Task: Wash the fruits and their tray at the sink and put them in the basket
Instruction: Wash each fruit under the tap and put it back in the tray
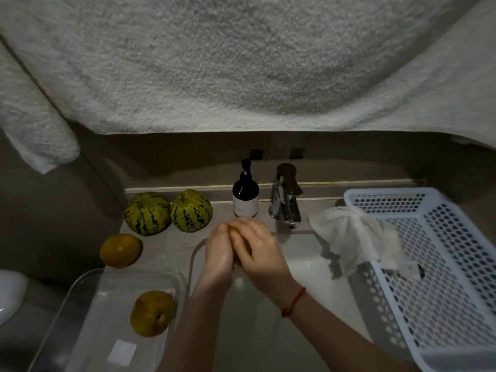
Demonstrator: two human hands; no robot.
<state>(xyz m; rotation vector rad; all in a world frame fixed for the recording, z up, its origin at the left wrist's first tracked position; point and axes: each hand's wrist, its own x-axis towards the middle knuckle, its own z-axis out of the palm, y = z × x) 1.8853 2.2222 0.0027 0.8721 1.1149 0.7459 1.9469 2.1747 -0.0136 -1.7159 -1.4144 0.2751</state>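
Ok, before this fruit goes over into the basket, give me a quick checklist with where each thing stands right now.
1. Fruit gripped by both the left hand and right hand: ok.
2. Fruit rinsed clean: cannot tell, it is mostly hidden.
3. Water running from the faucet: cannot tell.
4. Basket has open floor: ok.
5. White cloth draped over the basket's near-left rim, in the path: not ok.
6. Tray emptied: not ok, one fruit inside.
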